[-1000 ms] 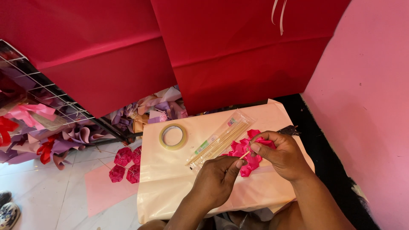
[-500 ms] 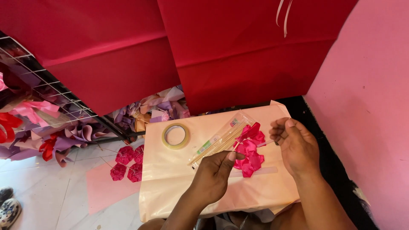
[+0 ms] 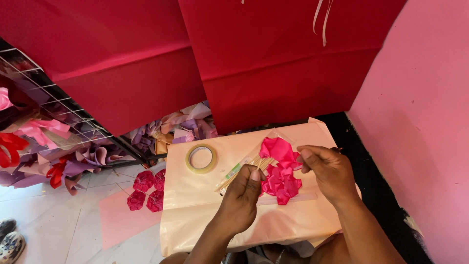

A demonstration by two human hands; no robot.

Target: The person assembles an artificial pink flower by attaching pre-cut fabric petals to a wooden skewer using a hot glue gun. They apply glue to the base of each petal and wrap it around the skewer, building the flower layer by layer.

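Above the pink petals [image 3: 281,183], both hands' grips pinch one petal [image 3: 277,149].

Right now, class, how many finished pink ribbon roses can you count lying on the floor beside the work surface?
4, clustered left of the peach sheet: upper left, upper right, lower left, lower right. More may be hidden under the sheet's edge.

Left hand: our left hand [image 3: 243,194] pinches the wooden sticks [image 3: 240,170] on the cream sheet [image 3: 205,205].
Right hand: our right hand [image 3: 328,172] hovers beside pink ribbon petals [image 3: 279,176].
Nearby: tape roll [image 3: 201,158].
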